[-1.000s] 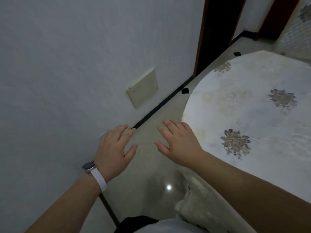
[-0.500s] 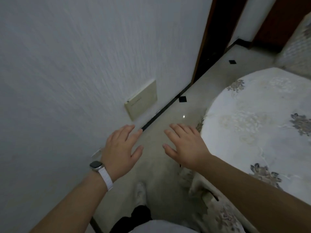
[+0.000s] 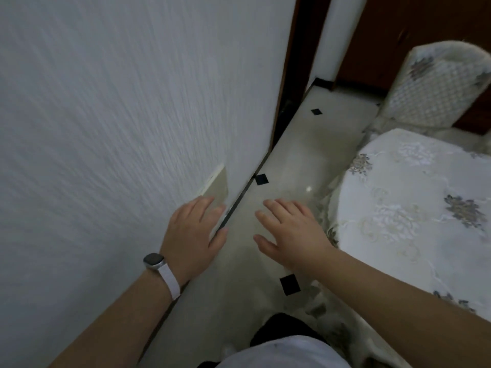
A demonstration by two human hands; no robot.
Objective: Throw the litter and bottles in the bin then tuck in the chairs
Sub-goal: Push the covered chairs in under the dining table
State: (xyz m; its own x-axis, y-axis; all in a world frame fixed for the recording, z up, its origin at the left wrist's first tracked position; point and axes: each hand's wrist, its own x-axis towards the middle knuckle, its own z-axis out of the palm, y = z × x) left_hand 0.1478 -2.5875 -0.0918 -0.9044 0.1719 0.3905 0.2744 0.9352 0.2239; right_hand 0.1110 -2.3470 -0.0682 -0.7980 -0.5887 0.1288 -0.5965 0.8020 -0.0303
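- My left hand (image 3: 194, 235) hangs palm down with its fingers straight and holds nothing; a smartwatch (image 3: 154, 260) on a pale strap sits on the wrist.
- My right hand (image 3: 289, 232) is level with it but apart from it, fingers spread, also empty, above the pale floor (image 3: 305, 155).
- A round table (image 3: 411, 208) under a flowered cloth lies just right of my right forearm.
- A beige wall plate (image 3: 216, 187) sits low on the white wall (image 3: 119, 115), just past my left fingertips.
- A black diamond tile (image 3: 261, 179) marks the floor beyond my hands.
- The covered chair (image 3: 435, 86) stands at the table's far edge, in front of brown wood.
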